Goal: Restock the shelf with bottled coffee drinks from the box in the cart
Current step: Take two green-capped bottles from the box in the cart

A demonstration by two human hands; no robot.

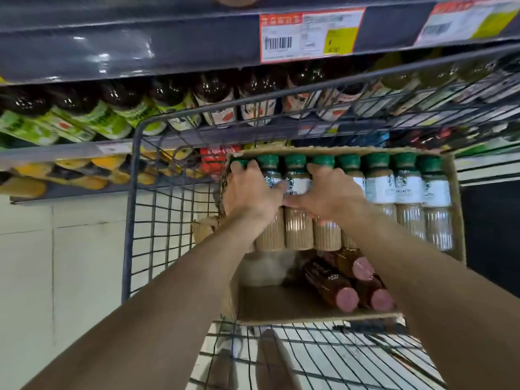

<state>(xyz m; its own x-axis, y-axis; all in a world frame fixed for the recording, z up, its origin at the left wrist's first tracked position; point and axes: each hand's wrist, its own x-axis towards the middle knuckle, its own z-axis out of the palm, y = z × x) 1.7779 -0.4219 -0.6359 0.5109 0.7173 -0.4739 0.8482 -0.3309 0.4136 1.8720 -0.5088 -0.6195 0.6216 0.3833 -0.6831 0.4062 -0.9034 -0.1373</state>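
A row of bottled coffee drinks (380, 192) lies in a cardboard box (457, 209) inside the wire cart (157, 215). Each bottle has a green cap, a white label with a green emblem, and a ribbed clear body filled with tan liquid; they lie side by side, caps pointing toward the shelves, and seem to be bound in clear film, though the glare makes that hard to confirm. The left hand (247, 192) curls its fingers over the caps at the row's left end, and the right hand (329, 192) grips across the labels of the bottles just beside it, thumb stretched toward the left hand.

The cart stands on a pale tiled floor (56, 277), pushed up against the store shelves (84, 153). The cart's dark rim crosses in front of the shelf bottles.

On the shelves stand dark bottles with green labels (84, 119) and others with white and red labels (253, 108), with yellow packs (84, 170) on the level below. Price tags (309, 33) hang on the upper shelf edge. Below the coffee row, three amber bottles with pink caps (354, 280) lie loose in the box.
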